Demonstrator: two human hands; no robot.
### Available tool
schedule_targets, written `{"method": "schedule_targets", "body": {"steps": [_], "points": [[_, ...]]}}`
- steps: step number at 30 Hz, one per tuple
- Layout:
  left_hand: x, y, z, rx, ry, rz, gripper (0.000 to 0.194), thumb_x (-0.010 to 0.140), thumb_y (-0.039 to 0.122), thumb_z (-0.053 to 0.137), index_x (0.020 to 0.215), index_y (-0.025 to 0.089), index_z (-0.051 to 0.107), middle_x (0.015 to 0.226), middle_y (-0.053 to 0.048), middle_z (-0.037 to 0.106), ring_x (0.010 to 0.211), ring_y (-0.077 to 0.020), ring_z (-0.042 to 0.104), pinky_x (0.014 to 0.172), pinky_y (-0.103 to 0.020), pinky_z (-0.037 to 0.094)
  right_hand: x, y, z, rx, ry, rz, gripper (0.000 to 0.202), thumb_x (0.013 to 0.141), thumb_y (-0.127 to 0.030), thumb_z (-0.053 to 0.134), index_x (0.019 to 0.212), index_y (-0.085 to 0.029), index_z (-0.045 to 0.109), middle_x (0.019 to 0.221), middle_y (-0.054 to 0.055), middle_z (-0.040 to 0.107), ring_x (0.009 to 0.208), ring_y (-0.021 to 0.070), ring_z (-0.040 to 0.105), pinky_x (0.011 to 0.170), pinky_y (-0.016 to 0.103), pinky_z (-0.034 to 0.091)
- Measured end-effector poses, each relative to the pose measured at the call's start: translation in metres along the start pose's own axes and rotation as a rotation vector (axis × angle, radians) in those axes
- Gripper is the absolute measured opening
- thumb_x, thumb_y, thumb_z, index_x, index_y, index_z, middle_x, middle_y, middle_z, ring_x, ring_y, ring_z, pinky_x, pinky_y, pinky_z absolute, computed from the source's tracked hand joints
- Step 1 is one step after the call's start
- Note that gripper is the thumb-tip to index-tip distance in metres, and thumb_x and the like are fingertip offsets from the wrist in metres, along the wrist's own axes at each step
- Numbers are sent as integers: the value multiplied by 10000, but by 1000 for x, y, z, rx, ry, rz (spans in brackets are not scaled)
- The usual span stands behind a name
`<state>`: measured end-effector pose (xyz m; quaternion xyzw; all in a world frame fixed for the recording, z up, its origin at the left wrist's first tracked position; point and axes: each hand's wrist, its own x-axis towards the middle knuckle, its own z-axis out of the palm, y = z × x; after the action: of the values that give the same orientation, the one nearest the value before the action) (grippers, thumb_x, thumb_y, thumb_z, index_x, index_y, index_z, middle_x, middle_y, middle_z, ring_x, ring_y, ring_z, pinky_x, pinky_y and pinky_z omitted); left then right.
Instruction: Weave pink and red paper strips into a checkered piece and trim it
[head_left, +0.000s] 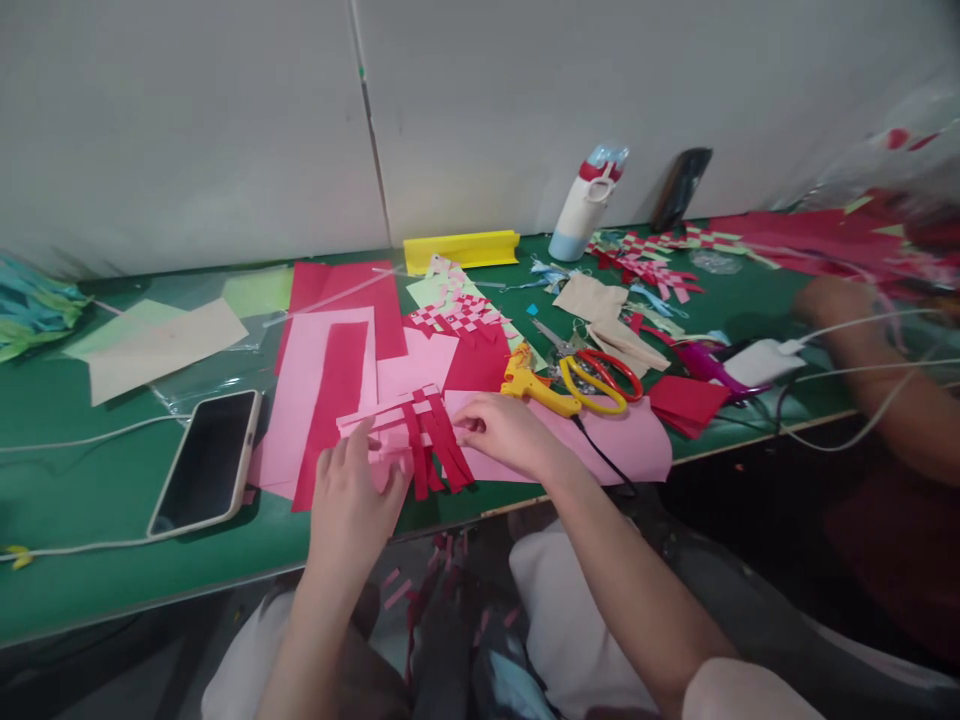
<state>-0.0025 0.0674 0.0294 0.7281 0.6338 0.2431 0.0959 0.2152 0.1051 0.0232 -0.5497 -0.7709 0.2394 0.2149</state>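
A piece of woven paper strips, pink ones crossed by red ones, lies near the table's front edge. My left hand is at its left end, fingers curled over the pink strips and thumb a little apart below. From the right, my right hand pinches at the piece's edge beside the red strips; its fingertips partly hide what they grip. The loose red ends hang toward me. Under the piece are pink paper and red paper sheets. A yellow glue gun lies just beyond my right hand.
Scissors with yellow and red handles lie by the glue gun. A phone with white cables is at left. Finished checkered pieces, a bottle and a yellow folded strip stand behind. Another person's arm reaches in at right.
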Motion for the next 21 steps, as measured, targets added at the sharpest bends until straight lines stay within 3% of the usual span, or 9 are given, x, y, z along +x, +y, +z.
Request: {"method": "schedule_targets", "body": {"steps": [4, 8, 12, 15, 18, 21], "points": [[8, -5, 7, 267, 50, 177, 339, 812, 323, 547, 1078, 144, 657, 1043, -166, 594, 991, -319, 501, 876, -467, 426, -2, 4, 2, 47, 21, 9, 134, 774, -149, 665, 879, -197, 735, 861, 31, 694, 780, 144, 607, 675, 244, 413], [10, -8, 8, 348, 20, 168, 249, 806, 363, 543, 820, 167, 697, 1038, -160, 605, 999, -333, 482, 828, -465, 435, -2, 4, 2, 77, 20, 24, 130, 770, -155, 675, 878, -196, 736, 871, 37, 691, 775, 144, 609, 667, 244, 418], [6, -10, -8, 397, 39, 83, 258, 805, 363, 540, 871, 169, 695, 1064, -176, 603, 1081, -370, 469, 839, -513, 434, -2, 3, 0, 79, 9, 7, 94, 776, -156, 676, 845, -186, 733, 842, 40, 680, 774, 147, 603, 675, 247, 413], [4, -7, -23, 422, 154, 61, 306, 830, 336, 511, 997, 136, 672, 1089, -200, 587, 1143, -391, 459, 912, -550, 406, -3, 3, -1, 67, 9, -16, 83, 788, -149, 664, 814, -187, 733, 849, 46, 671, 785, 155, 601, 702, 259, 417], [4, 7, -29, 318, 203, 155, 323, 854, 255, 477, 1117, 139, 625, 1111, -168, 596, 1115, -331, 501, 986, -486, 384, -3, 4, 0, 52, 3, -29, 101, 804, -142, 646, 805, -192, 733, 866, 50, 663, 785, 155, 601, 717, 265, 420], [3, 23, -23, 191, 96, 307, 294, 868, 196, 444, 1091, 151, 630, 1057, -127, 642, 1035, -286, 543, 952, -420, 419, -3, 5, 0, 47, -2, -25, 100, 805, -137, 643, 788, -187, 729, 869, 51, 659, 797, 157, 605, 722, 267, 424]]}}
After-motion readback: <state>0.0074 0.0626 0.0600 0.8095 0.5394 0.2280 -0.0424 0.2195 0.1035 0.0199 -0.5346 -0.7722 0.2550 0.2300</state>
